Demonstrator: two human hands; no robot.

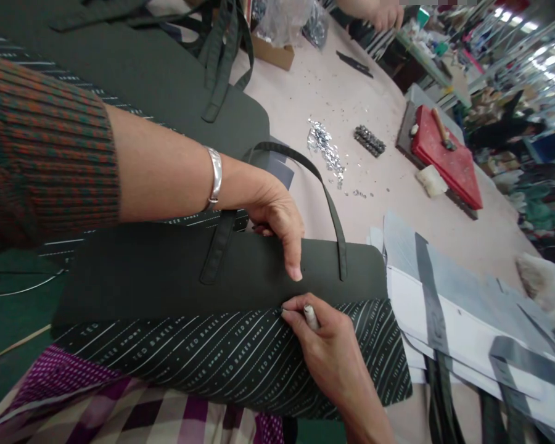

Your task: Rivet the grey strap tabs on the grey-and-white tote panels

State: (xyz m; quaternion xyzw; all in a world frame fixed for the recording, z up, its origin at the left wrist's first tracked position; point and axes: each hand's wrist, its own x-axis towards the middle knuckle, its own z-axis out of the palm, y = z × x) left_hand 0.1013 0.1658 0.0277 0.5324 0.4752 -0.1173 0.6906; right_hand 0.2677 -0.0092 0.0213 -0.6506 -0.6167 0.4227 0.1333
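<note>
A dark panel (134,271), likely a bag piece, lies across my lap and the table edge. Its folded lower part is black lining (203,351) printed with "TED BAKER SPORT". A dark strap handle (326,185) loops from its upper part. My left hand (280,216) reaches over the top edge, thumb on the front face between the strap ends and the other fingers curled behind. Pinched at the lining's upper edge, my right hand (328,333) grips a slim white pen-like tool (311,316); its tip is hidden by the fingers.
More dark panels with straps (222,74) lie at upper left. Small silver metal pieces (326,148) and a dark studded block (369,140) sit mid-table. Beyond are a red board (448,163) with a hammer (443,129), stacked sheets with straps (411,296) and another person's hand (386,15).
</note>
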